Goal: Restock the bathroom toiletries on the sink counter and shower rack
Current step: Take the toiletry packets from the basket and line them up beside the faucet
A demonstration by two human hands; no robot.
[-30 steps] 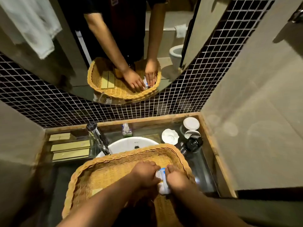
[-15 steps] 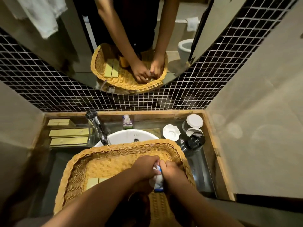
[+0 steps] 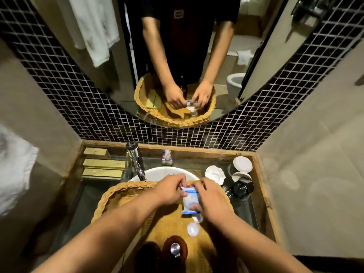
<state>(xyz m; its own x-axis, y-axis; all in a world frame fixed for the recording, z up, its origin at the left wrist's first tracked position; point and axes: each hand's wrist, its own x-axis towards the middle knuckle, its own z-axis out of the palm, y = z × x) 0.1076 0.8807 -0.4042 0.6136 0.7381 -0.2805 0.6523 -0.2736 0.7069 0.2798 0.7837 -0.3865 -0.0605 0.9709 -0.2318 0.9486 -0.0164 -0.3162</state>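
Observation:
A wicker basket (image 3: 122,191) rests across the sink counter in front of me. Both my hands are over it, holding a small white and blue sachet (image 3: 189,199). My left hand (image 3: 171,189) pinches its top left corner. My right hand (image 3: 210,200) grips its right side and bottom. Below the sachet a small white round packet (image 3: 193,229) lies in the basket. Two dark brown bottles (image 3: 174,253) stand at the basket's near end.
A white basin (image 3: 161,173) and chrome tap (image 3: 136,162) sit behind the basket. Yellow boxes (image 3: 103,167) lie at the counter's left. A white dish (image 3: 214,174), lidded glasses (image 3: 241,164) and a black cup (image 3: 241,189) stand right. A mirror (image 3: 177,56) hangs above.
My hands have lifted the sachet up and spread it flat between them. The view has tilted, showing the brown bottles and the round packet in the basket.

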